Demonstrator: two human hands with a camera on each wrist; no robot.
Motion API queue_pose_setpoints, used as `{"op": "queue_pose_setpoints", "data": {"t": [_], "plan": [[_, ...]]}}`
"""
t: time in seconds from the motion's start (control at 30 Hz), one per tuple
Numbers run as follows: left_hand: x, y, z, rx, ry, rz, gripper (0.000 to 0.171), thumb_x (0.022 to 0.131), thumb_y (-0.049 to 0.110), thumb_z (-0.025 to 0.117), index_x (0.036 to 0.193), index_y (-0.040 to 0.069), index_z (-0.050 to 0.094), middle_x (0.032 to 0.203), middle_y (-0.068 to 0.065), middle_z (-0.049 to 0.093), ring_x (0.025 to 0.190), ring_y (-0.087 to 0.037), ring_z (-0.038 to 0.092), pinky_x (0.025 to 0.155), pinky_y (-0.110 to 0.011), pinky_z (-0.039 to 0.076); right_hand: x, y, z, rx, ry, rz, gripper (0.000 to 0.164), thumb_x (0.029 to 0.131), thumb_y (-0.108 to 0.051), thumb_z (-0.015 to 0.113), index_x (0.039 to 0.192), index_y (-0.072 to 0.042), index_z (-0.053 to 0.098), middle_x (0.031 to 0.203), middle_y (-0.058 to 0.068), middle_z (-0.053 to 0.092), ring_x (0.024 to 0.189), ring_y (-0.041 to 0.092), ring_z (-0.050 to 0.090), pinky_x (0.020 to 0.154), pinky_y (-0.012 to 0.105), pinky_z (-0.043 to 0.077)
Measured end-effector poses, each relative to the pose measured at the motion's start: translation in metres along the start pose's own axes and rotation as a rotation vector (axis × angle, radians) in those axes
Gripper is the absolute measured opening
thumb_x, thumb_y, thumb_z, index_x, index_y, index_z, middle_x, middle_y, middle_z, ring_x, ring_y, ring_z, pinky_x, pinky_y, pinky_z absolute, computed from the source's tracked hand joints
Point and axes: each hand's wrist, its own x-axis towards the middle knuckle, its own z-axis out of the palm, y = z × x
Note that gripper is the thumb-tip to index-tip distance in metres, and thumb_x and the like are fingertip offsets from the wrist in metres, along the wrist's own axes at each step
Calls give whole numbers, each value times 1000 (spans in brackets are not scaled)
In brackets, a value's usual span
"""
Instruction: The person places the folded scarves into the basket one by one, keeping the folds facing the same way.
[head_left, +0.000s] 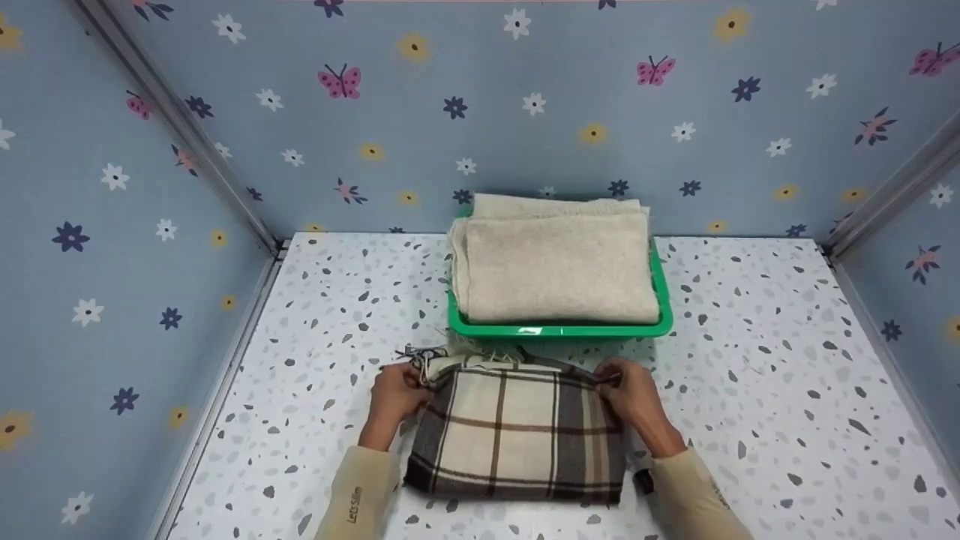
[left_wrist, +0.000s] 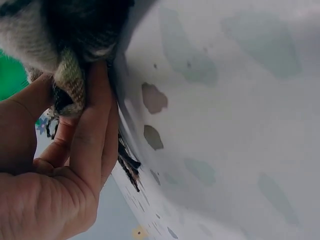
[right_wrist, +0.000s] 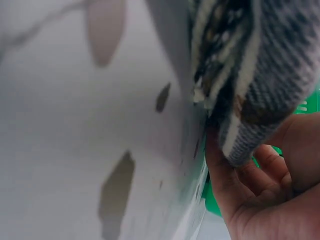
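A folded plaid scarf [head_left: 510, 435] in cream, dark grey and brown lies on the speckled table, its fringe [head_left: 427, 356] bunched at the far left corner. My left hand [head_left: 396, 397] pinches that far left corner between thumb and fingers. At the far right corner my right hand [head_left: 631, 391] grips the cloth the same way. In the left wrist view the thumb and fingers of the left hand [left_wrist: 65, 150] close round a fold. The right wrist view has the fingers of the right hand [right_wrist: 265, 185] under and around a grey fold, close to the tabletop.
Just beyond the scarf stands a green plastic basket [head_left: 559, 330] holding folded beige cloths [head_left: 559, 266]. Blue panels [head_left: 480, 112] printed with flowers and butterflies wall in the back and both sides. The white speckled table [head_left: 765, 375] extends left and right of the scarf.
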Motion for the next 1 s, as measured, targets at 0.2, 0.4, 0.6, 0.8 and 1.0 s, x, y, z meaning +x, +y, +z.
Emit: {"op": "queue_pose_setpoints", "data": {"t": [0.2,0.4,0.6,0.8,1.0], "plan": [[0,2,5,-6,-4,3,17,75,-3,83,86,0,70,77,-8,67,66,-20,61,64,-37,51,1,3,-5,-7,-7,28,20,82,18,72,93,1,74,93,16,75,87,31,70,78,43,55],[0,4,10,-30,-13,4,19,74,-4,84,87,0,70,77,-7,67,63,-19,61,60,-35,50,1,5,-9,-23,-8,48,21,81,18,72,93,0,73,93,15,75,88,31,70,79,44,55],[1,6,14,-22,-16,8,19,74,-3,85,85,0,70,76,-6,65,65,-19,59,60,-33,48,1,9,-13,-32,-8,51,21,82,16,72,93,-1,74,92,15,75,87,30,70,79,44,55],[0,8,18,-29,-14,24,18,73,-2,84,84,2,70,74,-4,64,63,-18,58,59,-34,46,2,13,-20,-32,-23,58,19,83,15,72,93,-1,73,93,15,75,88,30,70,78,45,55],[-1,12,23,-23,-18,47,18,75,-2,85,85,1,70,75,-6,66,65,-19,58,62,-37,49,2,17,-25,-27,-27,40,21,83,17,71,95,1,74,94,15,75,90,31,70,80,43,54]]}}
